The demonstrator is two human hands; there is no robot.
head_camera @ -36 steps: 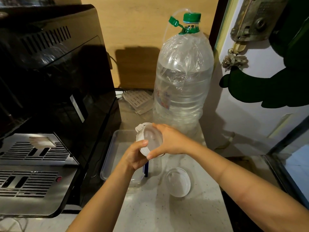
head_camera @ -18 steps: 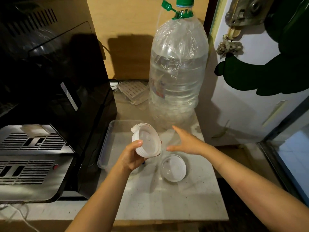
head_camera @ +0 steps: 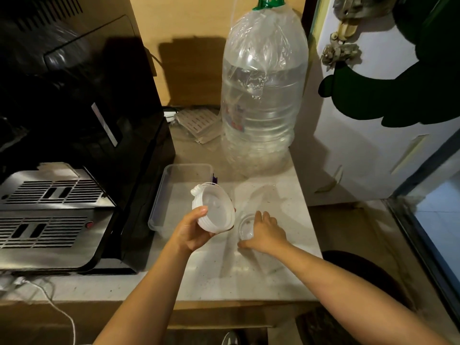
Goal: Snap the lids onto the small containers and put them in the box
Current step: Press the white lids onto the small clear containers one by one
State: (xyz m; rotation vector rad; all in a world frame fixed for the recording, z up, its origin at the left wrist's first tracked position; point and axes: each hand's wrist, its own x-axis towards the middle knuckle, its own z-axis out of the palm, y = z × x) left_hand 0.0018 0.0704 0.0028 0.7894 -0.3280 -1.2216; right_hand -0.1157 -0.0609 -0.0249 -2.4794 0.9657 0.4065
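Clear plastic is almost everything on this counter, so the little things are hard to see. The left hand (head_camera: 193, 232) holds up a small round container (head_camera: 216, 209) with a white ribbed rim. The thumb presses on the near rim and the other fingers curl round behind it (I can only see one fingertip poking out on the far side). It is tipped so its flat round face looks at the camera, which I think lets the person check that the lid sits right. I cannot tell for sure if that lid is snapped all the way shut.

The right hand (head_camera: 263, 234) lies low on the stone counter (head_camera: 261, 270), over a second small clear piece (head_camera: 245, 226). The fingers are side by side and bent over its far edge, and the thumb is down on the counter near its close edge. That looks like a hand getting ready to pick it up, but it is not pinching it yet.

The clear box (head_camera: 174, 175) sits just behind the left hand, next to the black machine (head_camera: 87, 120). It looks empty, so nothing seems packed yet. It is close, so dropping things in should be easy. A big water bottle (head_camera: 263, 95) stands behind it all.
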